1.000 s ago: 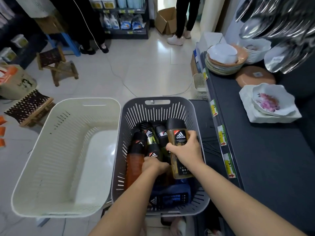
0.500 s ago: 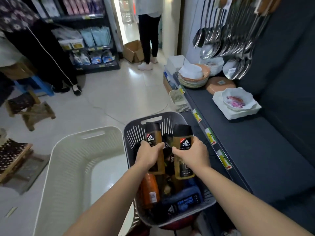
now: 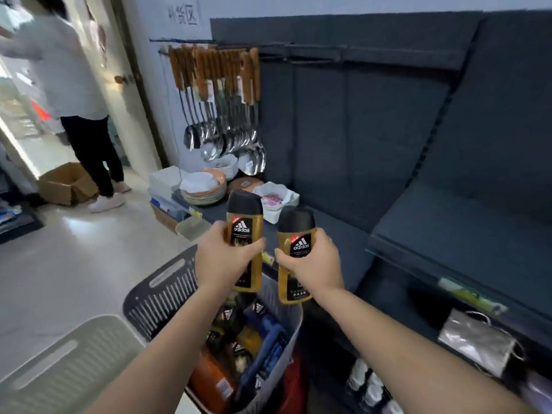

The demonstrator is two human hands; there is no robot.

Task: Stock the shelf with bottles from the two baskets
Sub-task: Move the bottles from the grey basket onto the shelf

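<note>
1. The shelf (image 3: 337,231) now fills the far and right part of the view. Half a second ago it was only a strip at the right.
2. The grey basket (image 3: 158,294) now lies near and low, under my forearms, with more bottles inside. The white basket (image 3: 74,354) sits to its left.
3. Both bottles have left the grey basket. They now hang in the air above its far rim, just short of the shelf's front edge and touching no board. Judgement: the pick is complete and the carry to the shelf is under way. Placement is not yet done.
4. Left bottle (image 3: 243,222): long axis near vertical, black cap up, label toward me. Right bottle (image 3: 295,234): same attitude, slightly lower, just to the right, not touching the other.
5. Left grip (image 3: 219,258): fingers and thumb wrapped round the left bottle's middle. Right grip (image 3: 316,264): wrapped round the right bottle's middle.
</note>
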